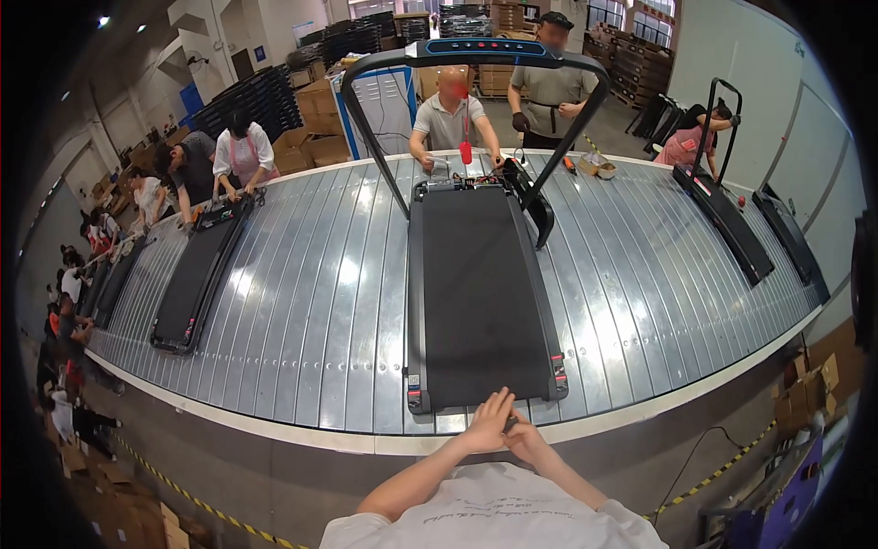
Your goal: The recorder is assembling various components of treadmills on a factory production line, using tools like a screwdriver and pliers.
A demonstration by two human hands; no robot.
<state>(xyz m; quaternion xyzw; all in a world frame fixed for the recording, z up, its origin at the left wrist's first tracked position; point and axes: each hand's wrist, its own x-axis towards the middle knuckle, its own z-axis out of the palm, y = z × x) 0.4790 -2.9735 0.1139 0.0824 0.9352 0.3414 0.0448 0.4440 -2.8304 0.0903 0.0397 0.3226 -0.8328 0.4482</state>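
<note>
In front of me a black treadmill (474,293) lies lengthwise, its belt end toward me and its upright handrail frame with a console (489,50) at the far end. At the near end of the belt is my left hand (489,423), open with the fingers stretched out; whether it touches the treadmill I cannot tell. Close beside it, my right hand (526,441) is curled. A small dark thing (511,425) shows between the hands, too small to name. Across the line, a person's hands work by the treadmill's uncovered motor end (462,183), where wires show.
The treadmill rests on a slatted metal conveyor (347,274) with a pale rim. Another treadmill (203,274) lies at left, others (727,215) at right, with people beside them. An orange-handled tool (569,166) and small boxes (597,166) lie on the far side. Cartons (809,393) stand at right.
</note>
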